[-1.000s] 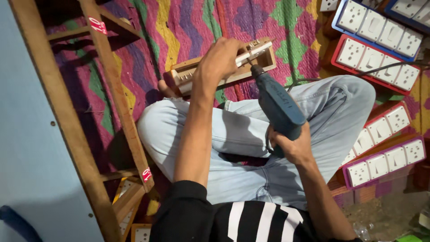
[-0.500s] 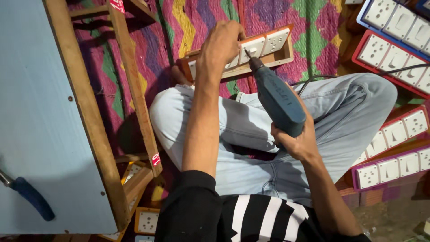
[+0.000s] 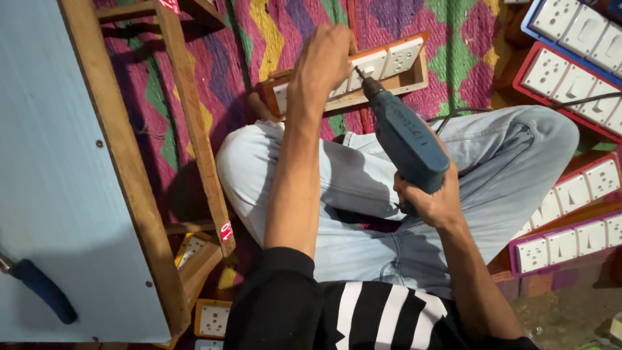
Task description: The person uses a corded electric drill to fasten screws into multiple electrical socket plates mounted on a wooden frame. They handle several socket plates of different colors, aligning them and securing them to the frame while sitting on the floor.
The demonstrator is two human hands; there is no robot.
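Wooden switch box (image 3: 389,71) under left fingers (image 3: 321,61), blue drill (image 3: 405,139) gripped in right hand (image 3: 431,201)

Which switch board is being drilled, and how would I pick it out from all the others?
Start at the patterned rug ahead of the crossed legs. The board lies there past the knees, alone, a bare wooden box fronted with white socket plates. The left hand presses on it and the blue drill in the right hand points at it; the boards at the right have red, blue or purple frames.
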